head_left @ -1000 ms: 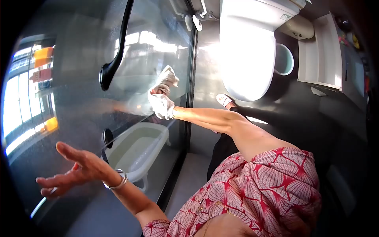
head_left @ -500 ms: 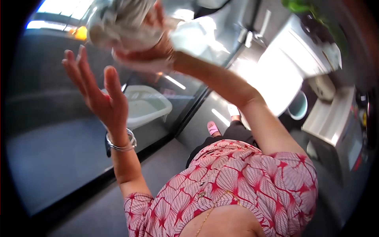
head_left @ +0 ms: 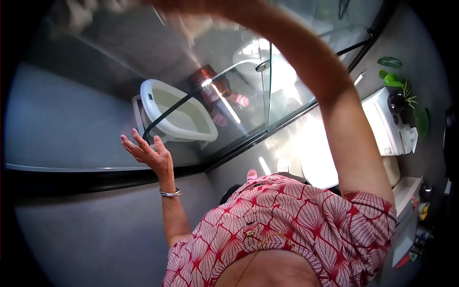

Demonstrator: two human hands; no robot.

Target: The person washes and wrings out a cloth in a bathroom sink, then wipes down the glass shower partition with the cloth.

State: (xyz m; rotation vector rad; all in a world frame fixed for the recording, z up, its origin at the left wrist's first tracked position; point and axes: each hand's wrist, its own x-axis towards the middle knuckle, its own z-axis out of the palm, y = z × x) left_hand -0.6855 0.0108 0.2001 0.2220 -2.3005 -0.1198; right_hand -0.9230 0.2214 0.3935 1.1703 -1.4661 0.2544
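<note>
1. The person's right hand (head_left: pixel 172 5) is up high at the top edge of view, the arm stretched across in front of the glass (head_left: pixel 251 115); it is so blurred that I cannot tell how its grip stands.
2. A pale cloth (head_left: pixel 79 16), just as blurred, shows at the upper left near that hand; whether it touches the glass I cannot make out.
3. The left hand (head_left: pixel 155 155) is lifted with its grip spread, fingers apart, a silver bracelet (head_left: pixel 170 193) around the wrist.
4. Behind the glass stands a white tub (head_left: pixel 148 98).
5. Over to the right, a green plant (head_left: pixel 392 80) sits near the toilet (head_left: pixel 385 122).
</note>
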